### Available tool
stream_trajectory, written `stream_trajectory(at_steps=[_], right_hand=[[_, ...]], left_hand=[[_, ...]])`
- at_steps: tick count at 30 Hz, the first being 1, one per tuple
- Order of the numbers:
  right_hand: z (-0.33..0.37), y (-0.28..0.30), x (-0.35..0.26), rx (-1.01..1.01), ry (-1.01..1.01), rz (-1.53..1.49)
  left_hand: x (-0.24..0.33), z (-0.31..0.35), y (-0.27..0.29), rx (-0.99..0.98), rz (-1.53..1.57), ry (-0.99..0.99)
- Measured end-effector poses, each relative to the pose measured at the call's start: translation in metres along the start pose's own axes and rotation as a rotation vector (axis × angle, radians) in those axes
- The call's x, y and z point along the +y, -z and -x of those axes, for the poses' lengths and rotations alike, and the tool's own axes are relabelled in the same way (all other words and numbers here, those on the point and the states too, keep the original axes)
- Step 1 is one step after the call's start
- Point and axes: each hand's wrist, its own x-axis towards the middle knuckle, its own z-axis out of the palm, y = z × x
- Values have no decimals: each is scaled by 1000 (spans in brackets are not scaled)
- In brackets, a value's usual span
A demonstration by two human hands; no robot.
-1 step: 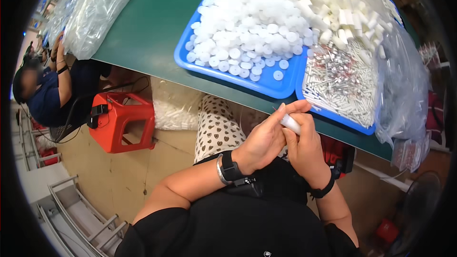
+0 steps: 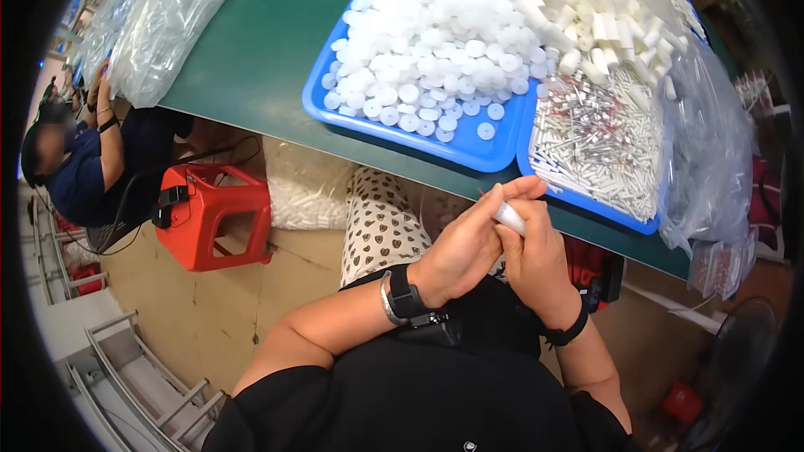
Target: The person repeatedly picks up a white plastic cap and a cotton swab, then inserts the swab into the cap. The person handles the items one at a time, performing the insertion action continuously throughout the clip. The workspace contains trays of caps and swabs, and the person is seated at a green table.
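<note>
Just in front of the table edge, my two hands meet around a small white cylinder (image 2: 510, 218). My right hand (image 2: 536, 264) is closed on it, with thumb and bent fingers along its sides. Against its other side rests my left hand (image 2: 463, 249), palm turned up, thumb close to the cylinder and fingertips reaching behind the right fingers. A thin reddish tip (image 2: 482, 193) shows beside the left thumb; what it belongs to is hidden. Nearest the hands is a blue tray (image 2: 526, 151) of thin white pin-like parts (image 2: 595, 146), some with wire and red bits.
A larger blue tray (image 2: 352, 125) holds a heap of translucent white discs (image 2: 435, 42). White cylinders (image 2: 611, 29) are piled behind the pins, beside clear plastic (image 2: 712, 134). A red stool (image 2: 213, 218) stands at left, near a seated person (image 2: 84, 159). Another plastic bag (image 2: 172, 25) lies on the green table (image 2: 251, 50).
The hands keep nearly the same place and grip. The white cylinder looks slightly turned between the fingers, and the reddish tip by the left thumb shows more clearly.
</note>
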Motion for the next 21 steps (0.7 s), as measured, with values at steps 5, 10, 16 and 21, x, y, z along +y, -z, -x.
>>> stream_trajectory(at_steps=[5, 10, 16, 21], right_hand=[[0, -9, -11, 123, -2, -78], [-3, -11, -7, 28, -169, -375], [-5, 7, -4, -365, -735, -1325], [11, -19, 0, -129, -163, -467]], left_hand=[[-11, 6, -7, 6, -97, -83], [-3, 8, 1, 62, -170, -6], [6, 12, 11, 45, -262, 7], [-12, 24, 11, 134, -290, -64]])
